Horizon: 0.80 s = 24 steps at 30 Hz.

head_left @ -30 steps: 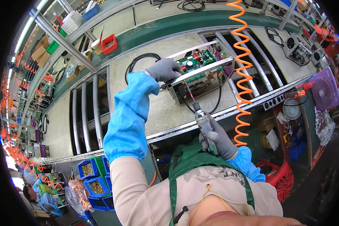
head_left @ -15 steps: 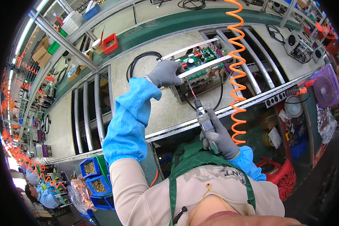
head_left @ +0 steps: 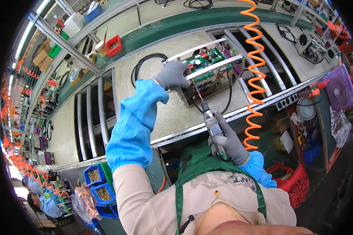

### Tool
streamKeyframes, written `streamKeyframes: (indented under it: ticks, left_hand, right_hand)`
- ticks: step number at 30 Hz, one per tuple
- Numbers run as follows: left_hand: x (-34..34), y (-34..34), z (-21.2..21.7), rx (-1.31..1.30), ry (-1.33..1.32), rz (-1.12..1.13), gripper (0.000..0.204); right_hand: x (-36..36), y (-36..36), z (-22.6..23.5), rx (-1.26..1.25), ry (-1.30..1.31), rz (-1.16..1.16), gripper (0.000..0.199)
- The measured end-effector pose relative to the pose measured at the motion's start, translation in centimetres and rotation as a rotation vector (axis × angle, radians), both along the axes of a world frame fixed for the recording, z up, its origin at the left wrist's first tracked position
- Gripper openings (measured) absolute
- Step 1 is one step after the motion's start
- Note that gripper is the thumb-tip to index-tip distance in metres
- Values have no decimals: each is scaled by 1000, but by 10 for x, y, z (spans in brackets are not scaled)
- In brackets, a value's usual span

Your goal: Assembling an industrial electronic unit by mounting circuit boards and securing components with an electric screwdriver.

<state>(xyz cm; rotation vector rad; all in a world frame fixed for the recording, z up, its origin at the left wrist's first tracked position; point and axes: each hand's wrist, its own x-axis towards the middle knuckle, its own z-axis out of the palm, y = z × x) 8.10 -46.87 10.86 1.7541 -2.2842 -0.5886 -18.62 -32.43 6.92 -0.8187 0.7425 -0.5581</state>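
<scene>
My left hand (head_left: 172, 75), in a grey glove and blue sleeve cover, grips the near left corner of an open metal chassis (head_left: 208, 74) holding a green circuit board (head_left: 204, 58). My right hand (head_left: 228, 141), also gloved, is wrapped around a grey electric screwdriver (head_left: 213, 125). Its thin bit points up and left, with the tip at the chassis's front rail close to my left hand. The chassis rests tilted on the beige workbench (head_left: 161, 113).
An orange coiled hose (head_left: 255, 74) hangs down at the right of the chassis. A black cable loop (head_left: 143, 64) lies behind my left hand. Blue bins of screws (head_left: 98, 188) sit at lower left, a purple fan (head_left: 339, 88) at right, a red bin (head_left: 113, 45) on the far belt.
The chassis and my left hand have shifted slightly up and away. The screwdriver has stayed angled at the front rail, its tip now near my left hand.
</scene>
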Motion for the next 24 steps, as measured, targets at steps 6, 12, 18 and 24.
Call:
streamKeyframes:
  ticks: [6, 12, 18, 24]
  left_hand:
    - [0, -2, 2, 46, -10, 21, 39]
    - [1, -2, 1, 25, -17, 11, 40]
    - [1, 3, -6, -58, -14, -43, 37]
    - [-8, 8, -8, -93, -170, -9, 33]
  right_hand:
    - [0, 0, -2, -60, 56, 3, 87]
    - [3, 1, -2, -102, 87, 1, 87]
    - [4, 1, 1, -88, 64, -3, 87]
    - [-3, 1, 6, -58, 77, 0, 87]
